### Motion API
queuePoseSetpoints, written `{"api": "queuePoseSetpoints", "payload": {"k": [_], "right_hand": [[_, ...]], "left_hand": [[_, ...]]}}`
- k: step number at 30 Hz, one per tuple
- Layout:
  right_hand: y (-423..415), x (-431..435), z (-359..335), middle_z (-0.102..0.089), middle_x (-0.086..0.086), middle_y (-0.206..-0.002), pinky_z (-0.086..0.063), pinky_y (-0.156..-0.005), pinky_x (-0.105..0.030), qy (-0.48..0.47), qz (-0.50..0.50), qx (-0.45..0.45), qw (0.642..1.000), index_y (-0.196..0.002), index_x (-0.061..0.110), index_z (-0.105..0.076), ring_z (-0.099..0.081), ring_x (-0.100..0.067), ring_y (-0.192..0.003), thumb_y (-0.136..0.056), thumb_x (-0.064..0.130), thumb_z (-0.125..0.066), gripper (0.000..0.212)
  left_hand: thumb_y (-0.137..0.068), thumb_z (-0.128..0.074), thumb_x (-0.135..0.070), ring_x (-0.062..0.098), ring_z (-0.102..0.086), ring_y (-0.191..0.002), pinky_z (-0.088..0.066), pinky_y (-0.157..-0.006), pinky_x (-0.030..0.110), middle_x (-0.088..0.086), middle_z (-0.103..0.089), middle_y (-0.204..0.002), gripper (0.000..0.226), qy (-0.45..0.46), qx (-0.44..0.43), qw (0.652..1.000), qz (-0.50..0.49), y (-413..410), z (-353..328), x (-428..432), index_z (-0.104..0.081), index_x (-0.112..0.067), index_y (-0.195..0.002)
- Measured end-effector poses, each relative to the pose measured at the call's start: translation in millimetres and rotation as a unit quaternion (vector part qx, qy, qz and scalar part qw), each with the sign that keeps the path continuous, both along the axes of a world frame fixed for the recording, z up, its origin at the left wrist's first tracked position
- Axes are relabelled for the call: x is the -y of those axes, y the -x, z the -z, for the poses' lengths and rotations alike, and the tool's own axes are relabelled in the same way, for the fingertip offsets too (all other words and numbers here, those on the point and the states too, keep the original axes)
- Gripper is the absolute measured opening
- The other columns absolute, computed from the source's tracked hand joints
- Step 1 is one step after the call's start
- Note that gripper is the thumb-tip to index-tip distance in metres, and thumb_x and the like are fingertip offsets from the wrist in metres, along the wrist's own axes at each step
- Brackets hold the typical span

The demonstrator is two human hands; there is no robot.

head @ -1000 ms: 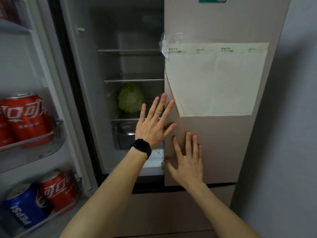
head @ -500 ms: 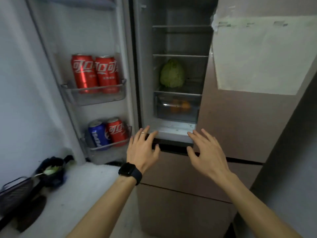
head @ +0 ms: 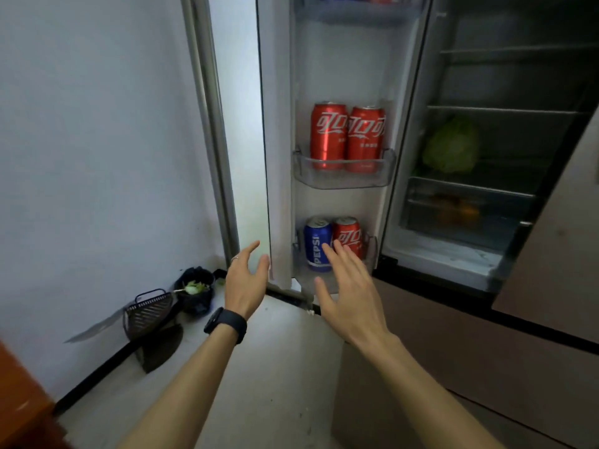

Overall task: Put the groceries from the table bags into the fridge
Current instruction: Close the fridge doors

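The fridge's left door (head: 278, 157) stands open. Two red cola cans (head: 346, 137) stand in its middle bin. A blue Pepsi can (head: 316, 244) and another red can (head: 348, 236) stand in the lowest bin. A green cabbage (head: 452, 145) lies on a shelf inside, above a drawer with orange fruit (head: 460, 210). My left hand (head: 246, 283), with a black watch on its wrist, hovers empty by the door's lower edge. My right hand (head: 348, 293) is spread in front of the lowest bin and holds nothing.
On the floor by the white wall (head: 97, 157) lie a dark dustpan (head: 147, 314) and a black bin bag with green scraps (head: 194, 290). An orange furniture corner (head: 19, 403) shows at the lower left. The fridge's closed lower drawers (head: 486, 351) are at the right.
My view has swung left and down, from the fridge's closed right door towards its open left door and the floor. Both hands have left the right door and now hang empty in front of the lowest bin.
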State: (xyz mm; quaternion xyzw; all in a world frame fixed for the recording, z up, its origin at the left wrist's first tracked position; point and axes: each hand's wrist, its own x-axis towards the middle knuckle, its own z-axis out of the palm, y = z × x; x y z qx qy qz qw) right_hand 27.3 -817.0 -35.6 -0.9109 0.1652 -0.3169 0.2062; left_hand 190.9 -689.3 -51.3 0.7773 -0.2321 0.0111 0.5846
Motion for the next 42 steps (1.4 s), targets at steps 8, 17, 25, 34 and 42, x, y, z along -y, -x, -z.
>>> {"api": "queuePoseSetpoints", "payload": {"k": [8, 17, 25, 34, 42], "right_hand": [[-115, -36, 18, 0.001, 0.002, -0.169, -0.03, -0.117, -0.042, 0.054, 0.087, 0.038, 0.994, -0.16, 0.032, 0.007, -0.024, -0.02, -0.151, -0.102, 0.04, -0.05, 0.082], [-148, -29, 40, -0.026, -0.004, -0.165, -0.03, -0.101, -0.038, 0.153, 0.186, 0.026, 0.97, -0.16, 0.02, 0.009, -0.043, -0.016, -0.139, -0.1, 0.039, -0.04, 0.08], [-104, -27, 47, -0.041, -0.004, -0.158, -0.026, -0.113, -0.044, 0.158, 0.171, 0.049, 0.971, -0.159, 0.026, 0.012, -0.042, -0.015, -0.14, -0.099, 0.033, -0.055, 0.09], [-2, -23, 61, -0.018, 0.003, -0.167, -0.013, -0.124, -0.035, 0.021, 0.204, 0.143, 0.968, -0.158, 0.038, 0.011, -0.016, -0.005, -0.152, -0.107, 0.021, -0.04, 0.074], [45, -6, 64, 0.012, 0.013, -0.168, -0.002, -0.12, -0.041, -0.099, 0.31, 0.151, 0.933, -0.157, 0.041, 0.014, 0.004, -0.015, -0.154, -0.096, 0.056, -0.049, 0.089]], "left_hand": [[-0.105, -0.035, -0.046, 0.014, -0.034, -0.143, -0.026, -0.113, 0.028, -0.006, -0.038, -0.155, 0.047, 0.034, -0.08, 0.991, 0.104, -99, -13, 43, -0.036, -0.032, -0.151], [-0.102, -0.026, -0.058, 0.013, -0.027, -0.145, -0.021, -0.115, 0.031, -0.006, -0.024, -0.162, 0.063, 0.073, -0.149, 0.967, 0.193, -119, 2, 71, -0.02, -0.029, -0.157], [-0.092, -0.046, -0.067, 0.013, -0.054, -0.119, -0.043, -0.097, 0.03, -0.009, -0.057, -0.128, 0.054, 0.071, -0.139, 0.974, 0.164, -90, 10, 46, -0.048, -0.032, -0.134], [-0.095, -0.061, -0.047, -0.009, -0.061, -0.096, -0.047, -0.072, 0.005, -0.024, -0.067, -0.102, 0.007, 0.091, -0.053, 0.975, 0.195, -5, 21, 14, -0.063, -0.045, -0.101], [-0.095, -0.058, -0.006, -0.003, -0.062, -0.104, -0.049, -0.081, 0.01, -0.024, -0.064, -0.114, 0.042, 0.022, 0.017, 0.935, 0.353, 55, 25, 29, -0.063, -0.032, -0.127]]}}
